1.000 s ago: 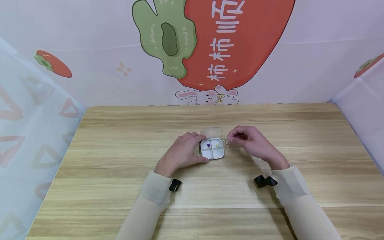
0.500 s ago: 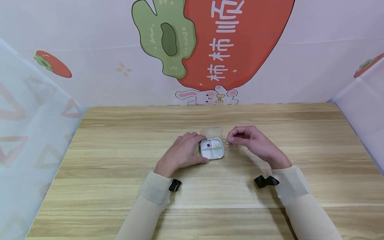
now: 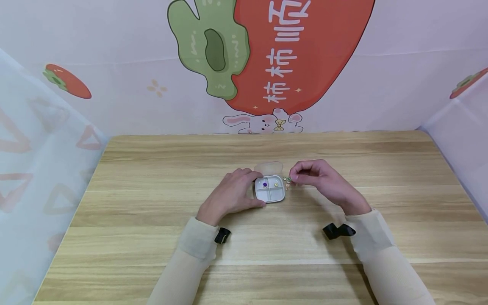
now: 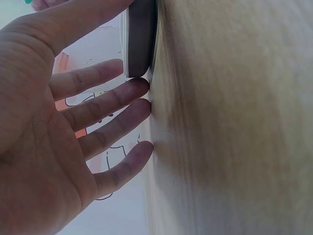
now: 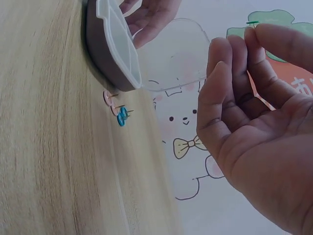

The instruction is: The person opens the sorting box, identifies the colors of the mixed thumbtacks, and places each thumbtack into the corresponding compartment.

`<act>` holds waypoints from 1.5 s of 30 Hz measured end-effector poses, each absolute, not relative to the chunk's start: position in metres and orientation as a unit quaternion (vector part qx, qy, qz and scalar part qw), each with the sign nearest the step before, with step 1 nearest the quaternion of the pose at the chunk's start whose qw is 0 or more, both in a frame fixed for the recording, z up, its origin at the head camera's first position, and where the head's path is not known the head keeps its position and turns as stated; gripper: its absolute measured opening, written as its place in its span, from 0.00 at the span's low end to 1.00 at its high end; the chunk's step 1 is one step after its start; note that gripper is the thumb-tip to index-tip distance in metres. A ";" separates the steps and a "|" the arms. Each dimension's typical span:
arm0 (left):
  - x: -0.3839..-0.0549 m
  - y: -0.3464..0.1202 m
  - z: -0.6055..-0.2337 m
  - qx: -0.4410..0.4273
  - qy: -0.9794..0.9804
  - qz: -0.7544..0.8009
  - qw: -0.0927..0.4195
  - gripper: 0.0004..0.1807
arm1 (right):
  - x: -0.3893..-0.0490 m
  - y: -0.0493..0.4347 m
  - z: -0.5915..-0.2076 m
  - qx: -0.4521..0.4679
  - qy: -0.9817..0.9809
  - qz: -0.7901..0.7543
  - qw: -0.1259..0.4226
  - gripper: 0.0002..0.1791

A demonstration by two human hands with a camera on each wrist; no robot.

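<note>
A white pill box (image 3: 276, 195) with several compartments stands on the table, its clear lid (image 3: 269, 167) open at the back. My left hand (image 3: 231, 192) holds it from the left, thumb at the near edge and index finger at the far one; the remaining fingers spread beside its dark outer wall (image 4: 139, 41). Inside lie a purple thumbtack (image 3: 264, 184) and a yellow thumbtack (image 3: 276, 184), in separate back compartments. To the right of the box, my right hand (image 3: 322, 180) pinches a green thumbtack (image 5: 253, 22) between thumb and index fingertip, metal point downward.
Beside the box's right wall, pink thumbtacks (image 5: 107, 98) and blue thumbtacks (image 5: 121, 118) lie in a small group, pins sticking up. The wooden table (image 3: 152, 178) ends at the back against a printed cloth (image 3: 129, 97).
The green thumbtack has come into sight at the right fingertips, and the right hand has shifted very slightly. My left hand and the box stay in place.
</note>
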State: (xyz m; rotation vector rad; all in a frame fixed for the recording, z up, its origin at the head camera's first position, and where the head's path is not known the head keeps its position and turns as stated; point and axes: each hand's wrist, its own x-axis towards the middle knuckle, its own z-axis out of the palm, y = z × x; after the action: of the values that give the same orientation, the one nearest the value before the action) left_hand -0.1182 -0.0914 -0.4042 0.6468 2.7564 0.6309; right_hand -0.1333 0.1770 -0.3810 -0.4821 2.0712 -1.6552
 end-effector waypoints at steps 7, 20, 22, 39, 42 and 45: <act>-0.118 -0.092 -0.403 0.222 0.943 0.215 0.121 0.40 | -0.134 0.179 -0.382 -0.220 0.701 -0.641 0.222 0.08; -0.118 -0.091 -0.404 0.216 0.943 0.217 0.129 0.40 | -0.134 0.179 -0.384 -0.242 0.660 -0.672 0.232 0.09; -0.118 -0.092 -0.405 0.216 0.943 0.217 0.128 0.40 | -0.134 0.179 -0.384 -0.243 0.658 -0.674 0.232 0.09; -0.118 -0.091 -0.404 0.214 0.944 0.218 0.127 0.40 | -0.133 0.170 -0.388 -0.165 0.767 -0.595 0.175 0.10; -0.118 -0.091 -0.404 0.214 0.944 0.215 0.127 0.40 | -0.132 0.167 -0.388 -0.169 0.789 -0.572 0.151 0.08; -0.117 -0.091 -0.404 0.214 0.945 0.214 0.126 0.40 | -0.132 0.164 -0.390 -0.176 0.806 -0.551 0.123 0.06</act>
State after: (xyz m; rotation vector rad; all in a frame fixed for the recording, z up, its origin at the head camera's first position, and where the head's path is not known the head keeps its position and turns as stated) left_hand -0.1174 -0.0908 -0.4036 0.6246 2.7509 0.6226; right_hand -0.1318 0.1639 -0.3904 -0.5129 2.3525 -1.6088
